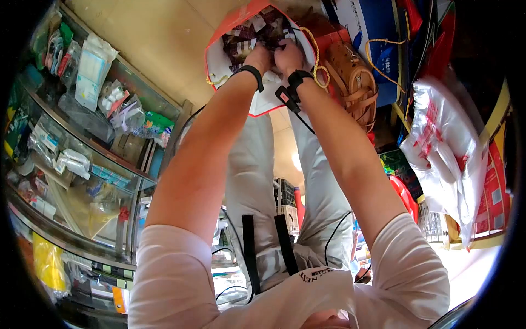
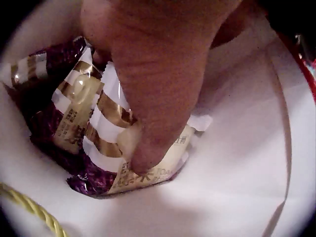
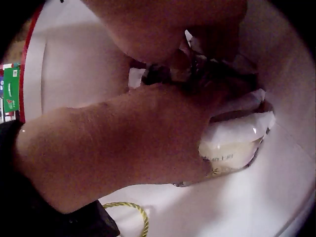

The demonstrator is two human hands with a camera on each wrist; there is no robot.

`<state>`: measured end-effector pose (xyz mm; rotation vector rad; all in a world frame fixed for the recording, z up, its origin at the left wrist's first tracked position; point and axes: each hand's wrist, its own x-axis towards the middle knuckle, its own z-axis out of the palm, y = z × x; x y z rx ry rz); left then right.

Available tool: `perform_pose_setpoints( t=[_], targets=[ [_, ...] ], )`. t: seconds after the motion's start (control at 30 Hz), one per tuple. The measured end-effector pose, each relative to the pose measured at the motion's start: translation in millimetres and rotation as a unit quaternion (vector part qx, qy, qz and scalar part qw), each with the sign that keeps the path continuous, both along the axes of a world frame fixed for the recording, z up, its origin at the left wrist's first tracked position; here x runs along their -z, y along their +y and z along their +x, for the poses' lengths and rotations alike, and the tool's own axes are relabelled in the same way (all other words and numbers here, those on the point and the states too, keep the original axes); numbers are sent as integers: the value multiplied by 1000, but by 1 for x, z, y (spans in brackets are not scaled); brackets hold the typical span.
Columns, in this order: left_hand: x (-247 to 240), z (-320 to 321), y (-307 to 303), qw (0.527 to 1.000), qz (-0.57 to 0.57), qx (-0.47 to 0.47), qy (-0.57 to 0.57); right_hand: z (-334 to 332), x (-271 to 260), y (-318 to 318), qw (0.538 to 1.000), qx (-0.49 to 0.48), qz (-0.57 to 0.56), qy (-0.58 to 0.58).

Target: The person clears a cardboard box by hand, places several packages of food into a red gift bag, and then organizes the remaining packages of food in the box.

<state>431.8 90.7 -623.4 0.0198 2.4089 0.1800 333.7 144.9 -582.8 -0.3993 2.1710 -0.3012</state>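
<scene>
Both hands are inside a red-edged paper bag (image 1: 216, 57) holding purple, white and gold wrapped packets (image 1: 239, 48). My left hand (image 1: 257, 59) (image 2: 153, 74) pinches a packet (image 2: 106, 133), its thumb lying over the cream, printed part; its other fingers are mostly hidden. Close beside it, my right hand (image 1: 288, 57) (image 3: 118, 138) reaches among the packets, with its fingers curled round a white and cream packet (image 3: 229, 143). In the right wrist view, shadow and the hand itself hide most of its fingertips.
Glass shelves (image 1: 82, 148) with packaged goods stand at the left. A brown woven bag (image 1: 350, 77), a blue bag (image 1: 378, 60) and white plastic bags (image 1: 446, 142) are at the right. Yellow rope handles (image 1: 313, 46) hang on the paper bag. Cables run beside the legs.
</scene>
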Motion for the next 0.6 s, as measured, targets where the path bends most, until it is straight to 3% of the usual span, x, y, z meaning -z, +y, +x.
perform_pose_setpoints(
  t=[0.07, 0.1, 0.17, 0.2, 0.3, 0.4, 0.43, 0.5, 0.53, 0.57, 0.6],
  targets=[
    [35, 18, 8, 999, 31, 22, -34, 0, -8, 0, 999, 28, -29, -14],
    [10, 17, 2, 999, 30, 24, -35, 0, -11, 1, 999, 24, -24, -13],
    [-84, 0, -29, 998, -54, 39, 13, -4, -42, -3, 997, 30, -68, -35],
    [-113, -6, -43, 1000, 0, -13, -15, -6, -60, -5, 992, 34, -108, -56],
    [-164, 11, -62, 959, 84, -244, 120, -15, -142, -8, 960, 54, -261, -83],
    [-242, 7, -79, 886, 149, -434, 70, -37, -239, -6, 946, 21, -316, -69],
    [-264, 12, -79, 888, 142, -430, 78, -42, -266, -4, 942, -11, -331, -55],
    [-311, 21, -75, 755, 223, -596, 159, -47, -306, 5, 933, 45, -351, -72],
    [-332, 24, -67, 759, 217, -592, 166, -49, -322, 10, 923, 101, -357, -98],
    [-356, 26, -59, 647, 298, -674, 198, -55, -340, 15, 916, 126, -340, -172],
    [-379, 24, -56, 520, 374, -732, 230, -60, -361, 16, 911, 127, -356, -165]
  ],
)
